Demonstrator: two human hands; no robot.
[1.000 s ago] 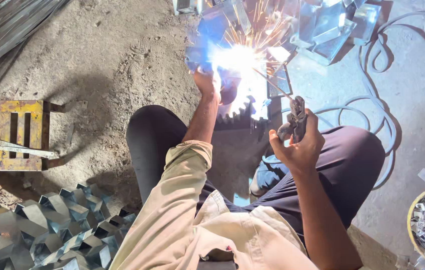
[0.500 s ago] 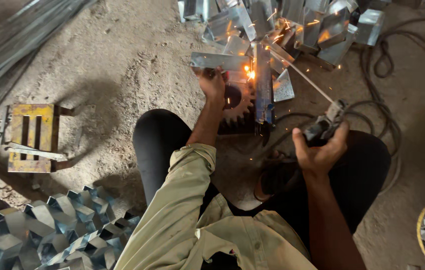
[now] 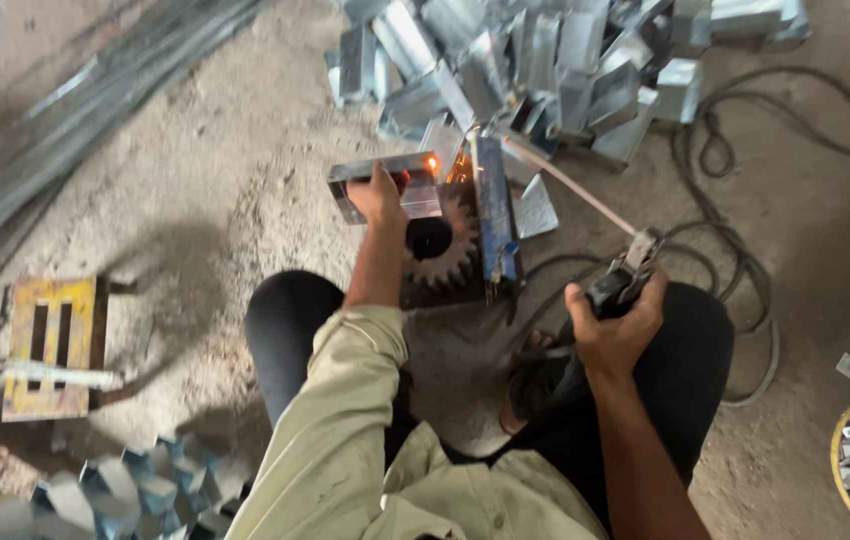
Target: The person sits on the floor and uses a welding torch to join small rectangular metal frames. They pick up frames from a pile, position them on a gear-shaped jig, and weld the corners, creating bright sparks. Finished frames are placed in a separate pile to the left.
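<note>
Gripping the metal bracket (image 3: 385,186) lying crosswise on the gear (image 3: 440,245), the left hand (image 3: 377,196) crowds the scrap pile (image 3: 545,50), while the right hand (image 3: 613,325) clenches the rod holder (image 3: 625,278), rod (image 3: 570,185) slanting up-left.

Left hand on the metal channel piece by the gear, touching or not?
Touching. The head view shows the left hand laid on the shiny metal channel piece, fingers over its near edge with no gap visible, above the gear.
</note>
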